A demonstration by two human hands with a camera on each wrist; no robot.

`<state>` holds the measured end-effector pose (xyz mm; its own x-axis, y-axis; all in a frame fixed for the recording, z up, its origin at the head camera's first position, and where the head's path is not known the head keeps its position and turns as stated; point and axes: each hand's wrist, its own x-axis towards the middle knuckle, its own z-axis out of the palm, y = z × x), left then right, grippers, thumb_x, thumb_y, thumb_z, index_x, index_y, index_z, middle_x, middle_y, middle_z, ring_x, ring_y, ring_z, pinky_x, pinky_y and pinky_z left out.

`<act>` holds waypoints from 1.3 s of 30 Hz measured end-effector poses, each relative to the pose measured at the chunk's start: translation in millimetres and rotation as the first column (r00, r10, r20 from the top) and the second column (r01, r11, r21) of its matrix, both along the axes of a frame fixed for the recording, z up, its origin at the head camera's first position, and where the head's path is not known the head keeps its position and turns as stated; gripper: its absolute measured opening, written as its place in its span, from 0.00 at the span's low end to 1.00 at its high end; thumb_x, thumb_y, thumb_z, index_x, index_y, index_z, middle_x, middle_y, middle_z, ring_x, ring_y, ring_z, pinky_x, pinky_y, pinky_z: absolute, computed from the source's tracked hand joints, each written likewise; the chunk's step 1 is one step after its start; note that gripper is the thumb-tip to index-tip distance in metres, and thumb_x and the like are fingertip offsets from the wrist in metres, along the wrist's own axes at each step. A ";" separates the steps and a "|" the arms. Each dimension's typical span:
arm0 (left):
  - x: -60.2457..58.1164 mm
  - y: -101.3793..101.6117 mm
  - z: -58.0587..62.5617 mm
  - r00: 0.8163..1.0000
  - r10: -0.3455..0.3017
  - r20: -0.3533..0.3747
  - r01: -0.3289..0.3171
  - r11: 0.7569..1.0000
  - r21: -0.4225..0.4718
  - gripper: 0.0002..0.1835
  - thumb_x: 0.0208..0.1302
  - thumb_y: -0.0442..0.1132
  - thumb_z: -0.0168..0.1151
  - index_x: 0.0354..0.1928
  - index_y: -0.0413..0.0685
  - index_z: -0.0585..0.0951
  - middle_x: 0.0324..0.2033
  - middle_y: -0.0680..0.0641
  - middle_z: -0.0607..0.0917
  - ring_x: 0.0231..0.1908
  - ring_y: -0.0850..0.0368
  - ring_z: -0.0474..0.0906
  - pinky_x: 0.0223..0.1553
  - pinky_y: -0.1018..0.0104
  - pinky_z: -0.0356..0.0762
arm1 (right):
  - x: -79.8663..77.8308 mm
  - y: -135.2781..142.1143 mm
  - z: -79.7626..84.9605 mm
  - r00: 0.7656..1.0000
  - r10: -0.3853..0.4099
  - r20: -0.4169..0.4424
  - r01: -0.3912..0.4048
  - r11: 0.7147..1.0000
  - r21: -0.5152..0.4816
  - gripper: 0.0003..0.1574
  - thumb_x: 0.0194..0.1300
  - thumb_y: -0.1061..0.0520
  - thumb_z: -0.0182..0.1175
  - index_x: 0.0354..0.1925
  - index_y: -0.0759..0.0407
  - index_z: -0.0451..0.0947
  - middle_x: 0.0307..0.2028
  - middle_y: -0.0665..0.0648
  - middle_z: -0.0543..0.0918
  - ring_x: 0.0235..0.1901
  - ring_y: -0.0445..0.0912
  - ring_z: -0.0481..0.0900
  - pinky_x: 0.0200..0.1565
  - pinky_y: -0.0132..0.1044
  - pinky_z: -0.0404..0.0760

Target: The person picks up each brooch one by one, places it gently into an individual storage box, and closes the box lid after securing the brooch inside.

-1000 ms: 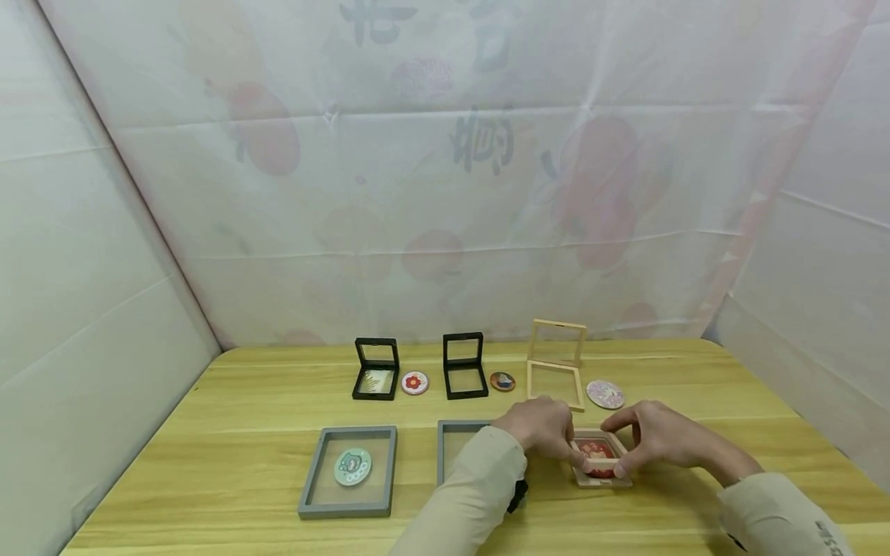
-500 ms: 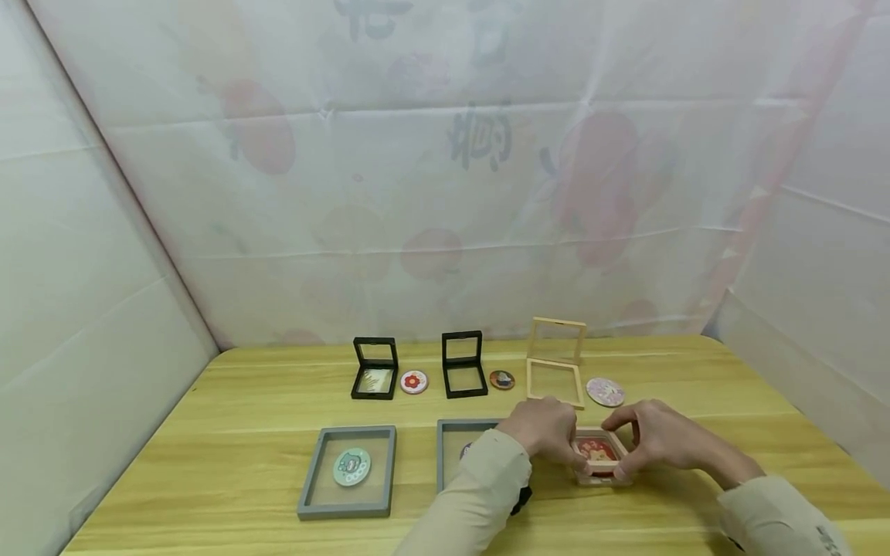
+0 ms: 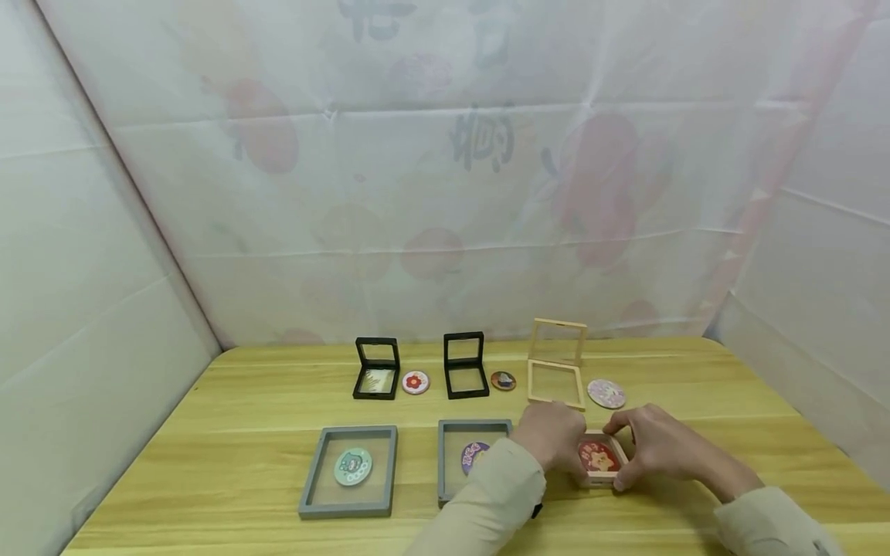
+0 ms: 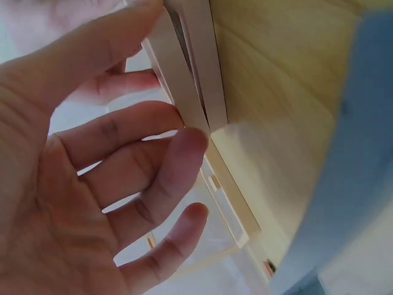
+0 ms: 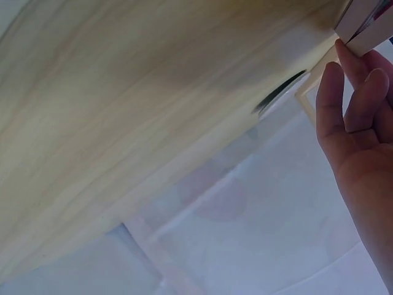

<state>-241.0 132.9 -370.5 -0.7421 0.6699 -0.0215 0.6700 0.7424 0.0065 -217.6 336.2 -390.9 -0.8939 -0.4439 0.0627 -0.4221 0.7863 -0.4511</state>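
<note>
Lowered since the earlier frame: the lid of the small pale frame, now almost flat on its base; both hands have sunk with it.

Counter: the pale frame sits at its right front, right of two grey frames and in front of an open wooden frame. Left hand: thumb and index finger grip the left side, remaining fingers loosely bent. Right hand: thumb near the front corner, index finger near the rear, grasping the right side. Red badge: seen within the pale frame, roughly central. Gap between lid and base: a narrow wedge in the left wrist view, tapering away from the person; closure judged incomplete.

Recommended handling: press both front corners evenly, keep fingertips out of the seam, avoid dragging sideways, which could shift the badge. Whether a catch has engaged cannot be told.
</note>
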 end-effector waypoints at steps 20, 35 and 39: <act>10.4 8.1 -2.0 0.990 0.005 -0.143 -0.014 0.998 -0.057 0.21 0.38 0.64 0.83 0.23 0.65 0.81 0.22 0.64 0.78 0.23 0.69 0.70 0.26 0.70 0.75 | 0.0 -5.6 2.3 0.997 0.008 -0.076 0.001 0.994 0.112 0.38 0.30 0.43 0.85 0.38 0.58 0.82 0.35 0.48 0.82 0.31 0.39 0.70 0.32 0.36 0.73; 14.1 10.8 -10.8 0.977 0.019 -0.212 -0.044 0.992 -0.114 0.21 0.37 0.67 0.82 0.24 0.69 0.81 0.21 0.66 0.78 0.21 0.70 0.69 0.24 0.70 0.74 | 0.9 -11.0 -5.2 0.991 0.038 -0.129 -0.020 0.990 0.138 0.36 0.25 0.48 0.86 0.34 0.55 0.78 0.29 0.43 0.75 0.31 0.38 0.70 0.33 0.38 0.75; 14.2 11.3 -8.2 0.975 0.003 -0.220 -0.027 0.994 -0.107 0.22 0.37 0.68 0.81 0.23 0.69 0.80 0.21 0.66 0.77 0.21 0.70 0.68 0.22 0.71 0.72 | 0.2 -8.9 -4.6 0.988 0.041 -0.149 -0.020 0.990 0.142 0.36 0.24 0.48 0.86 0.34 0.55 0.78 0.29 0.43 0.75 0.29 0.37 0.69 0.31 0.37 0.74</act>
